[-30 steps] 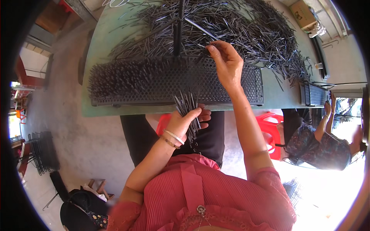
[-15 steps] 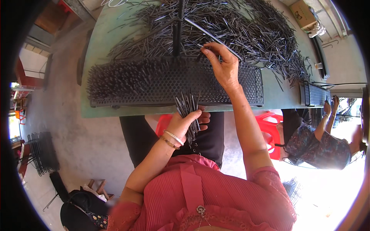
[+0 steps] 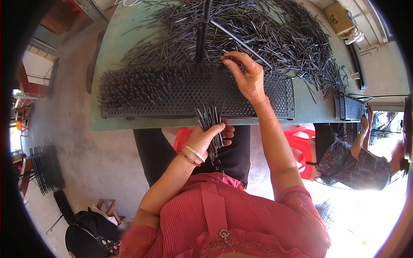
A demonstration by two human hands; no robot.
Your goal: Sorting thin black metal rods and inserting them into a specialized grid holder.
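A bundle of thin black rods [image 3: 209, 118] is gripped in my left hand [image 3: 211, 136], just in front of the table's near edge. Above the back part of a long black perforated rack [image 3: 258, 101], my right hand [image 3: 249, 77] has its thumb and fingertips pinched together; whatever is between them is too small to make out. Many short rods [image 3: 133, 88] stand upright in the rack's left portion, while bare holes show toward the right. Behind the rack lies a wide heap of loose black rods [image 3: 275, 34].
A black upright post [image 3: 200, 41] with a slanting bar rises behind the rack. On the right, a co-worker [image 3: 357, 163] handles a similar rack [image 3: 349, 106] at the green table [image 3: 314, 107]. A red stool [image 3: 301, 146] and a cardboard box [image 3: 338, 18] are nearby.
My right hand has shifted slightly down and to the left over the rack, fingers still pinched. My left hand stays with its bundle. The co-worker's hands have drawn closer to their rack.
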